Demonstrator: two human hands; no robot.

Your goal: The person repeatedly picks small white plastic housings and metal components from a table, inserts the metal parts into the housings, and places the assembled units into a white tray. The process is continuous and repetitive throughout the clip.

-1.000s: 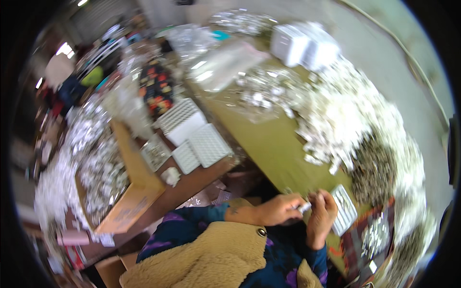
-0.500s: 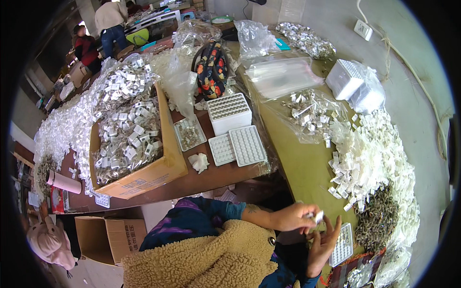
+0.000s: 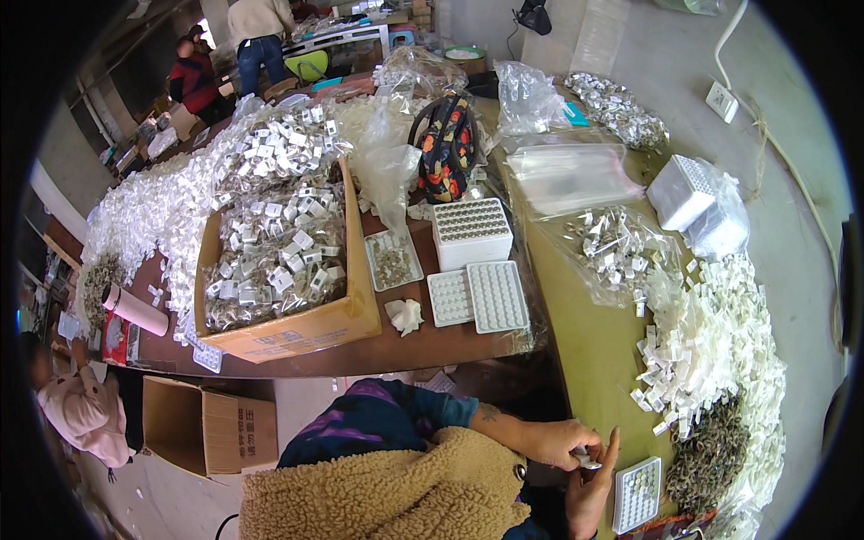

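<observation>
Near the lower right, my left hand closes its fingers on a small white part with metal on it. My right hand is directly below, its index finger stretched upward. The part lies between that finger and the thumb, so both hands meet at it; the other right fingers are mostly hidden. Just right of my right hand, a white tray with rows of small pockets rests on the yellow-green table. Beyond it is a dark brownish heap of small metal pieces.
White plastic parts are heaped along the right wall. On the brown table are a cardboard box of bagged parts, stacked white trays and a flowered bag. A person in pink is at lower left; others stand farther back.
My hands have come closer together and slightly lower, with the part now between them. My right hand's fingers are less spread. The whole view has shifted, and the person in pink is more upright.
</observation>
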